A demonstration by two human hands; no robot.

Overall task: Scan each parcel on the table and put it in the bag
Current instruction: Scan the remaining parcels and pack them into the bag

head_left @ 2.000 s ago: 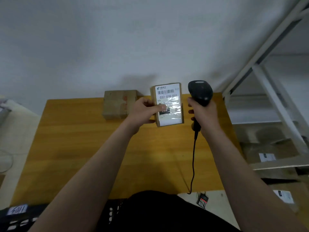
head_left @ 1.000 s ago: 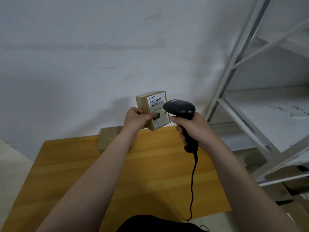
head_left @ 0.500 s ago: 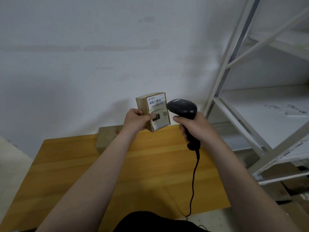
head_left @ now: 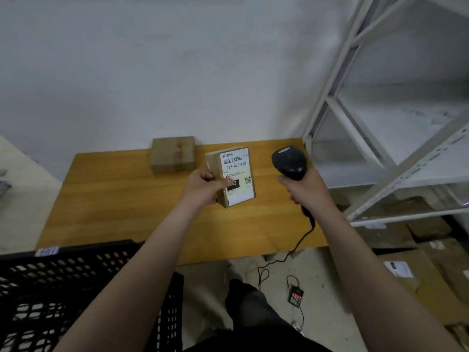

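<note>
My left hand [head_left: 203, 189] grips a small brown parcel [head_left: 234, 174] above the wooden table [head_left: 114, 199], its white barcode label facing me. My right hand [head_left: 305, 190] holds a black corded barcode scanner [head_left: 289, 161] just right of the parcel, a gap between them. A second brown taped parcel [head_left: 172, 154] lies flat at the table's far edge against the wall. No bag shows in view.
A black perforated plastic crate [head_left: 63, 288] stands at the lower left in front of the table. A white metal shelf rack [head_left: 380, 123] rises on the right, with cardboard boxes [head_left: 418, 270] on the floor beneath. The scanner cable runs to a small lit device [head_left: 295, 297] on the floor.
The view has tipped down, so the crate and floor show now. Both hands sit lower over the table, and the scanner stands farther from the parcel's label than before.
</note>
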